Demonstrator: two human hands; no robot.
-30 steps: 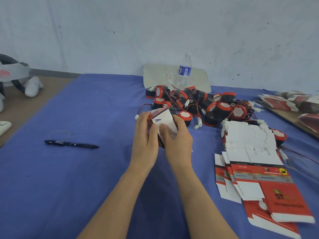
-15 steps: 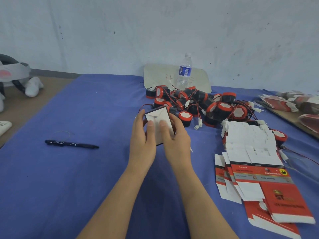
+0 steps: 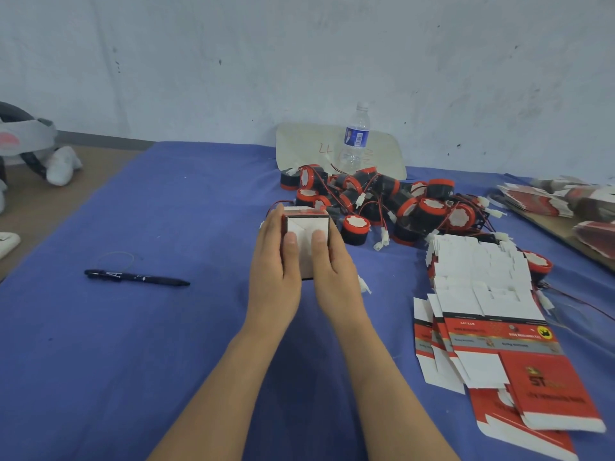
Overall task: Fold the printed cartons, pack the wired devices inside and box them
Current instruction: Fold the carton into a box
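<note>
A small folded carton (image 3: 304, 229) with white end flaps facing me sits between both hands over the blue cloth. My left hand (image 3: 274, 261) grips its left side and my right hand (image 3: 334, 264) grips its right side, with both thumbs pressing on the white flaps. Behind it lies a heap of black and red wired devices (image 3: 392, 204). A fanned stack of flat printed cartons (image 3: 492, 311) lies to the right, red and white.
A black pen (image 3: 136, 277) lies on the blue cloth (image 3: 116, 344) at the left. A water bottle (image 3: 355, 138) stands by a white tray (image 3: 299, 144) at the wall. More flat cartons (image 3: 565, 201) lie on a board at far right. A headset (image 3: 23, 141) sits at far left.
The carton has turned from tilted to square-on, its white flaps now flat under both thumbs. Both hands shifted slightly closer around it.
</note>
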